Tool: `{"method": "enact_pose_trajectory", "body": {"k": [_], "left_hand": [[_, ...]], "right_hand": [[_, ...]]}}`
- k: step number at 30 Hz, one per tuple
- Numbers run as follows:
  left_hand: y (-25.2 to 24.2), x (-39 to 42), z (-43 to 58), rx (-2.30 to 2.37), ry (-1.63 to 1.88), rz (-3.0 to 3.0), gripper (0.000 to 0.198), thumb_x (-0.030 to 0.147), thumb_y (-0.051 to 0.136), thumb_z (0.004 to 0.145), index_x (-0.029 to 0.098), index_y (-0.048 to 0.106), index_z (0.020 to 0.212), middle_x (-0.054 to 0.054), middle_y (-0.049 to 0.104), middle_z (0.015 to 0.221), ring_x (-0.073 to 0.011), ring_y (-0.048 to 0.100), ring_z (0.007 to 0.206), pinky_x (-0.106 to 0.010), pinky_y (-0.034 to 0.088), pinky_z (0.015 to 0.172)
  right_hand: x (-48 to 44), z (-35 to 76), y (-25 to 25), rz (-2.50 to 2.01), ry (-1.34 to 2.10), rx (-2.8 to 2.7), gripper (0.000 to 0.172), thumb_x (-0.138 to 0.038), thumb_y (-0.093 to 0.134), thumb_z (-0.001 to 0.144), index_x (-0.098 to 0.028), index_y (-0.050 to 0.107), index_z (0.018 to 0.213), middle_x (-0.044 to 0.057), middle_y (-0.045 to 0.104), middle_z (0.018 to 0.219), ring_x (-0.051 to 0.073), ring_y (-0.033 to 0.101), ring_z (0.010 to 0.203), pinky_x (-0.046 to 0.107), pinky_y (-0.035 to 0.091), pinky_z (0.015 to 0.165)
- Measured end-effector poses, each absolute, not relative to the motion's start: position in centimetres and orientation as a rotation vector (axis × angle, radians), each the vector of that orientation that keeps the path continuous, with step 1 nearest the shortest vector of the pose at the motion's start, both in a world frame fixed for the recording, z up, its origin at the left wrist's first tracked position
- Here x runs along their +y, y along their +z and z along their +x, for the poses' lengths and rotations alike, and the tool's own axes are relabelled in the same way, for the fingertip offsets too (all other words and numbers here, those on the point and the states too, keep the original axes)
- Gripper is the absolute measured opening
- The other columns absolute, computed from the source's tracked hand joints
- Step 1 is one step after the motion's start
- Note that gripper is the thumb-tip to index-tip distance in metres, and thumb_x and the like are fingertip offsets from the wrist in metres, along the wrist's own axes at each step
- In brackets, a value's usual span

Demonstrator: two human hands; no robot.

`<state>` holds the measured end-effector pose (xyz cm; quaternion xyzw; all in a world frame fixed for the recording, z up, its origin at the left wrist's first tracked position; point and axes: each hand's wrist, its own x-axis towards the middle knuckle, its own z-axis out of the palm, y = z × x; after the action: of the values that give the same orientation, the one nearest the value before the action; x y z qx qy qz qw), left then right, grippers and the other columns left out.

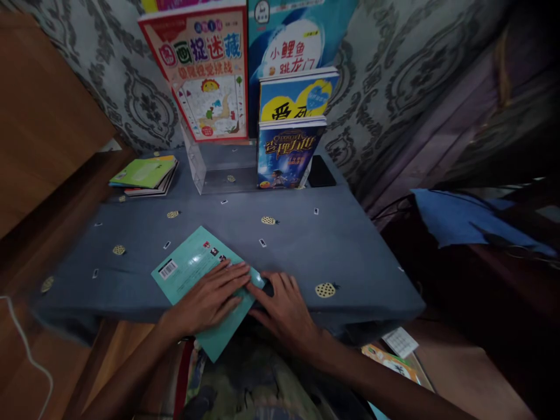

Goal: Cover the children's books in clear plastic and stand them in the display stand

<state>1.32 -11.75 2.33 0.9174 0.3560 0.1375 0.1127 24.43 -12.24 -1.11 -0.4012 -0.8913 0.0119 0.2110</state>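
A thin teal book [186,283] lies at a slant over the front edge of the cloth-covered table, its lower corner jutting out past the edge. A white barcode and small pictures show on its upward face. My left hand [210,298] rests flat across the middle of the cover, fingers stretched out towards the right. At the book's right corner is my right hand [286,309], its thumb against the cover and its fingers curled around the corner. The book's underside is hidden.
A clear acrylic rack [219,179] stands at the back, with a red picture book [214,76] upright on its left and a blue book [286,154] on its right. A small book stack [146,173] lies back left. Beside the rack is a black flat object [321,172].
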Motion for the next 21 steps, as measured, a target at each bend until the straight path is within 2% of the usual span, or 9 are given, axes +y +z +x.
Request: {"method": "enact_pose_trajectory", "body": {"k": [2, 5, 7, 13, 16, 18, 21], "left_hand": [[2.9, -12.9, 0.0, 1.062, 0.397, 2.689, 0.065, 0.043, 0.052, 0.1, 0.027, 0.028, 0.158, -0.01, 0.046, 0.156, -0.0244, 0.045, 0.144, -0.051, 0.037, 0.12], [3.4, -15.1, -2.3, 1.146, 0.296, 2.69, 0.098, 0.068, 0.065, 0.08, 0.031, 0.021, 0.159, -0.011, 0.045, 0.156, -0.0321, 0.046, 0.142, -0.058, 0.038, 0.117], [3.3, -16.5, -3.4, 1.261, 0.238, 2.721, 0.105, 0.073, 0.065, 0.075, 0.031, 0.02, 0.16, -0.013, 0.044, 0.156, -0.0348, 0.045, 0.142, -0.06, 0.04, 0.114], [2.2, -18.2, -4.3, 1.35, 0.238, 2.887, 0.098, 0.069, 0.061, 0.083, 0.024, 0.019, 0.161, -0.015, 0.047, 0.154, -0.0341, 0.046, 0.142, -0.058, 0.038, 0.115], [1.9, -18.0, -4.5, 1.367, 0.218, 2.909, 0.08, 0.054, 0.058, 0.094, 0.025, 0.023, 0.16, -0.012, 0.048, 0.154, -0.0307, 0.046, 0.142, -0.055, 0.035, 0.118], [1.7, -17.7, -4.8, 1.394, 0.32, 2.892, 0.069, 0.045, 0.054, 0.098, 0.027, 0.026, 0.159, -0.011, 0.051, 0.152, -0.0287, 0.05, 0.139, -0.051, 0.036, 0.118], [1.6, -17.0, -5.0, 1.385, 0.633, 2.808, 0.066, 0.05, 0.055, 0.096, 0.028, 0.036, 0.155, -0.012, 0.059, 0.144, -0.0303, 0.058, 0.131, -0.047, 0.043, 0.114]], "right_hand": [[-12.0, 24.5, -1.0, -1.078, 0.045, -2.463, 0.047, -0.037, 0.08, 0.083, -0.024, 0.065, 0.127, 0.015, 0.064, 0.109, 0.029, 0.059, 0.093, 0.043, 0.052, 0.076], [-11.7, 24.6, -0.9, -1.032, 0.066, -2.455, 0.039, -0.04, 0.074, 0.088, -0.026, 0.067, 0.124, 0.013, 0.065, 0.107, 0.027, 0.059, 0.091, 0.04, 0.051, 0.075], [-11.5, 24.6, -0.8, -1.012, 0.061, -2.456, 0.036, -0.041, 0.074, 0.088, -0.025, 0.068, 0.12, 0.013, 0.066, 0.108, 0.026, 0.06, 0.09, 0.04, 0.051, 0.076], [-10.9, 24.4, -0.5, -0.943, 0.039, -2.479, 0.033, -0.038, 0.075, 0.088, -0.026, 0.07, 0.118, 0.015, 0.068, 0.121, 0.029, 0.063, 0.102, 0.044, 0.054, 0.083], [-10.5, 24.4, -0.2, -0.907, 0.076, -2.453, 0.031, -0.039, 0.072, 0.09, -0.025, 0.071, 0.117, 0.016, 0.068, 0.123, 0.029, 0.063, 0.107, 0.046, 0.055, 0.086], [-10.1, 24.4, 0.1, -0.857, 0.126, -2.416, 0.03, -0.04, 0.07, 0.091, -0.024, 0.071, 0.116, 0.015, 0.069, 0.122, 0.029, 0.063, 0.108, 0.046, 0.056, 0.087], [-9.2, 24.4, 0.7, -0.747, 0.276, -2.333, 0.031, -0.038, 0.066, 0.094, -0.021, 0.068, 0.121, 0.015, 0.067, 0.123, 0.028, 0.062, 0.115, 0.046, 0.057, 0.092]]}}
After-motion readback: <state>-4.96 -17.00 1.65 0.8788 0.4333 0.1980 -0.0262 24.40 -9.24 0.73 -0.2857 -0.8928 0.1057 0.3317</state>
